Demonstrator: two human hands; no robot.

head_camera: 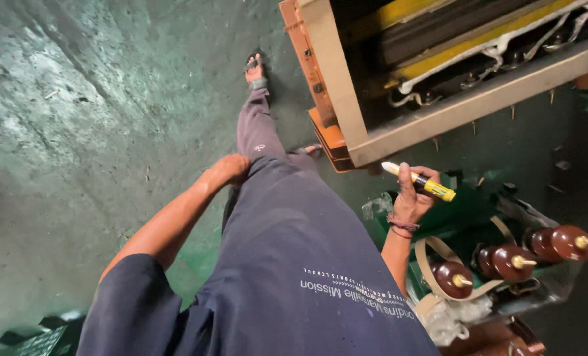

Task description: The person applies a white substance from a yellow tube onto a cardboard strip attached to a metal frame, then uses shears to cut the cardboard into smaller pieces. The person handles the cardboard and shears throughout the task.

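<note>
We see a yellow marker (420,182) with a white tip clamped in the right hand (409,198), fingers wrapped round its barrel, held just below the edge of a beige metal frame (347,99). The left hand (231,168) rests on the thigh; we cannot tell whether it is closed. Below the marker, three brown insulators (508,262) stand in a row on green equipment. A sandalled foot (255,69) steps on the green floor (76,132).

Right hand (409,198) gripping yellow marker (420,182), left hand (229,169) on thigh
</note>
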